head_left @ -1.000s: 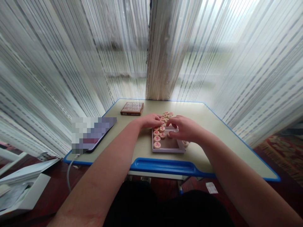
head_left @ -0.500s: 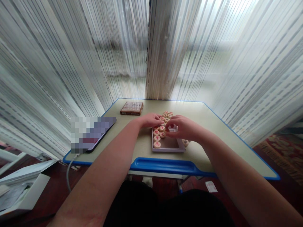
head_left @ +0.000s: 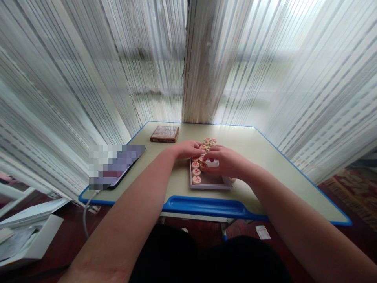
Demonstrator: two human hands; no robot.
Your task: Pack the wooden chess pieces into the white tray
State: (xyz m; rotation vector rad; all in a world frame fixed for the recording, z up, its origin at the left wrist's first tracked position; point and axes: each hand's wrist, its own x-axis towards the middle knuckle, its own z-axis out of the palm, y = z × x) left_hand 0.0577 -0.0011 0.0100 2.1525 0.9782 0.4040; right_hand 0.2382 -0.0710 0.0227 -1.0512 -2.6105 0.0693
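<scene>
A shallow box tray (head_left: 210, 187) lies near the front of the table, partly filled with round xiangqi pieces (head_left: 196, 179) marked in red. My left hand (head_left: 190, 149) rests at the tray's far left corner, fingers bent together against the pieces there; what they grip is hidden. My right hand (head_left: 224, 160) reaches over the tray from the right, its thumb and fingertips closed on a xiangqi piece (head_left: 203, 165) beside the left column. Beyond the hands, more loose xiangqi pieces (head_left: 209, 141) are clustered on the table.
A flat brown box (head_left: 165, 134) lies at the back left of the table (head_left: 253, 157). A phone-like device (head_left: 126, 167), partly pixelated, sits at the left edge with a cable (head_left: 85, 216). A blue trough (head_left: 206, 205) runs along the front edge. An open white box (head_left: 38, 243) stands lower left.
My right hand has moved slightly left and down, bringing its fingertips onto the second column in the tray. My left hand stays at the far left corner.
</scene>
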